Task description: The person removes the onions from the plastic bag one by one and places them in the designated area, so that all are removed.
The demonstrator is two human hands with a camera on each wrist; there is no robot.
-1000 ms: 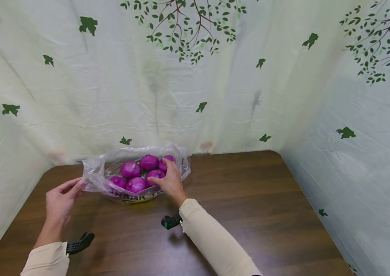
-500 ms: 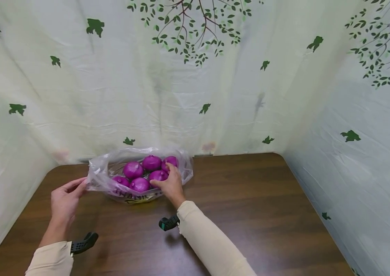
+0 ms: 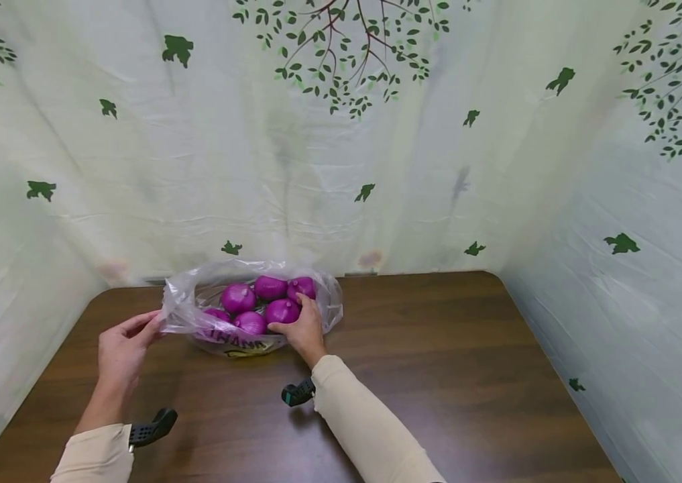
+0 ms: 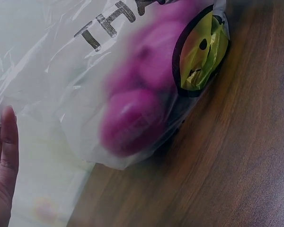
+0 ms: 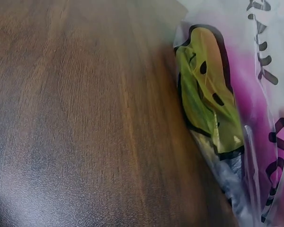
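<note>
Here's the left hand [image 3: 122, 347] at nine o'clock of the clear plastic bag [image 3: 180, 310], thumb and fingers pinching its edge, the bag sitting at eleven o'clock on the wooden table [image 3: 467, 369]. And the right hand [image 3: 306, 334] comes from four o'clock, thumb and fingers gripping a purple onion [image 3: 282, 311] inside, five others clustered around! The step looks like handling that onion within the open bag; any next move calls for a firm grip and the film spread wide.
</note>
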